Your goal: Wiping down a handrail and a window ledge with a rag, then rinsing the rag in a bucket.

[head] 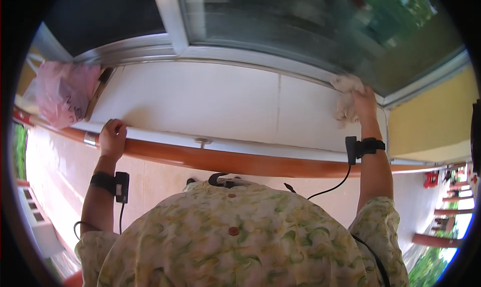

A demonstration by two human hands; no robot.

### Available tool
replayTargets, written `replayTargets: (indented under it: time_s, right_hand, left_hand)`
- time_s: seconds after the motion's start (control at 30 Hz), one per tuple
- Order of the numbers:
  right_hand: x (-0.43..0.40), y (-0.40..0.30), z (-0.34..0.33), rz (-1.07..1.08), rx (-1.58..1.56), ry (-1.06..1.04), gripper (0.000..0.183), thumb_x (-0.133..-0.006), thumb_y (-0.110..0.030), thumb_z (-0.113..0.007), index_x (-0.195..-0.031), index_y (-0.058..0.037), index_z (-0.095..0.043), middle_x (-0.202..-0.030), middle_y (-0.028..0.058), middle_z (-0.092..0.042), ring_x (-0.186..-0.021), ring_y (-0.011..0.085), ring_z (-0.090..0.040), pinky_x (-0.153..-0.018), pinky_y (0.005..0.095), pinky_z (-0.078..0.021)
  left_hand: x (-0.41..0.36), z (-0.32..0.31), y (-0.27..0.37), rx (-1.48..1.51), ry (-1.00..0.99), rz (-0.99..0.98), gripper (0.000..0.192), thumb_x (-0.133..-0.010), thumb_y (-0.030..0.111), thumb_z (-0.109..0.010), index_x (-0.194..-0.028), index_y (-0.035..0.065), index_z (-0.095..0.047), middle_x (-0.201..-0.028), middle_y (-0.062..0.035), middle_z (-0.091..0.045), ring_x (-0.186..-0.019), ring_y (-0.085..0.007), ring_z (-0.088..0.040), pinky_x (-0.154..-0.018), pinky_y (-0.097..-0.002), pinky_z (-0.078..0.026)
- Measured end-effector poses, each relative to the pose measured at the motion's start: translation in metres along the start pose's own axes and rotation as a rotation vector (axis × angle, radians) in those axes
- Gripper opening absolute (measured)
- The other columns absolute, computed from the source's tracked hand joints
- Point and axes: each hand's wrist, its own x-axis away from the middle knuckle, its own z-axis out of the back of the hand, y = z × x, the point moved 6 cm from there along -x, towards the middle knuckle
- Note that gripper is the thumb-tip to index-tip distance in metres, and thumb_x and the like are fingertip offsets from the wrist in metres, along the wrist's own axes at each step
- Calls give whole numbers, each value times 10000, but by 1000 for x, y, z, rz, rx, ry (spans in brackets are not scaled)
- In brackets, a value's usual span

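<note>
My right hand (365, 103) holds a crumpled off-white cloth (347, 84) at the lower right corner of the window, against the lower frame (259, 63) and the glass pane (285, 27). Part of the cloth hangs down over the white window sill (210, 95). Over at the left, my left hand (112, 138) rests with curled fingers at the sill's front edge, above the orange-brown handrail (240, 162). Nothing held shows in it, and its palm is hidden.
A pink plastic bag (65, 93) bearing writing sits at the sill's left end, beside a thin dark-edged board (99, 93). A small metal bracket (203, 141) joins rail and sill. Cables run from the wrist straps. A yellow wall (428, 117) bounds the right; a red stool (431, 180) stands farther off.
</note>
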Motion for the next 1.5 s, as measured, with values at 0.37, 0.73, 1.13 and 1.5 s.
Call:
replayTargets:
  time_s: [0.37, 0.73, 1.13, 1.5]
  right_hand:
    - [82, -196, -175, 621, 127, -213, 283, -737, -178, -600, -982, -47, -549, -963, 191, -571, -971, 345, -510, -825, 408, -437]
    - [193, -336, -280, 1069, -225, -1071, 329, -730, -117, -607, -1055, -83, -565, -1058, 133, -510, -990, 265, -508, -856, 327, -418]
    - [44, -16, -54, 269, 280, -821, 367, -658, 16, -541, -1017, -59, -528, -946, 45, -546, -808, 148, -545, -716, 259, -448]
    - [231, -216, -98, 132, -839, -848, 449, -778, -44, -577, -1195, 6, -417, -1084, 125, -536, -975, 203, -550, -822, 323, -466]
  left_hand:
    - [0, 5, 3, -17, 57, 14, 34, -719, 83, -548, -705, 57, -565, -688, -88, -555, -668, -269, -547, -611, -361, -443]
    - [-2, 1, 2, 16, 43, -1, 74, -703, 123, -543, -686, 60, -577, -702, -101, -569, -717, -297, -560, -642, -389, -449]
    - [-6, 0, -5, 8, 4, 24, 114, -754, 160, -533, -763, 64, -595, -770, -105, -596, -738, -298, -572, -661, -372, -460]
    - [2, 4, -8, 78, 35, -57, 166, -778, 188, -549, -856, 53, -608, -795, -102, -605, -760, -261, -584, -703, -326, -460]
